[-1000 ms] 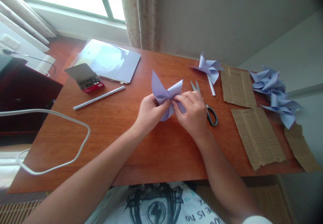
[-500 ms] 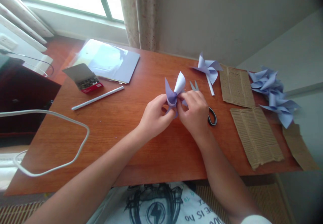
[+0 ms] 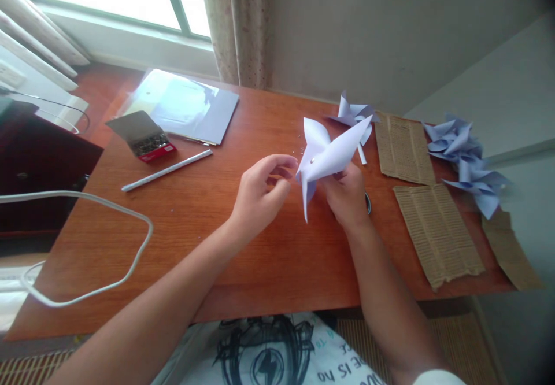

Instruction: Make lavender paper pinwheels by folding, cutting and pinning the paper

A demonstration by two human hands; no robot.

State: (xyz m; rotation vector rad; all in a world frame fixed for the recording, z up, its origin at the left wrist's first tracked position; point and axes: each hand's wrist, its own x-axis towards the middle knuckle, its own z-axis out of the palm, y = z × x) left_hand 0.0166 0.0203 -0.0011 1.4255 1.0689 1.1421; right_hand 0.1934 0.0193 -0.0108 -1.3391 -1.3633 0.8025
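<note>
A pale purple paper pinwheel [image 3: 332, 156] with a pin head at its centre faces me above the desk. Behind it, my right hand [image 3: 347, 194] grips it; the fingertips are hidden by the paper blades. My left hand [image 3: 262, 191] is just left of the pinwheel, its fingers curved and apart with nothing between them. Scissors [image 3: 368, 203] lie under my right hand, only part of a black handle showing. Another pinwheel [image 3: 344, 110] on a white paper stick [image 3: 362, 154] lies beyond, partly covered by the one I hold.
At the left are a rolled paper stick [image 3: 167, 170], an open red box [image 3: 156, 152] of small metal pins and a folder [image 3: 217, 113]. Corrugated cardboard pieces [image 3: 437, 234] and several paper pinwheels [image 3: 481, 182] lie on the right. A white cable [image 3: 150, 229] loops over the left edge.
The pinwheel has turned so its front and pin head face me. My left hand has let go and moved slightly left, while my right hand keeps hold from behind.
</note>
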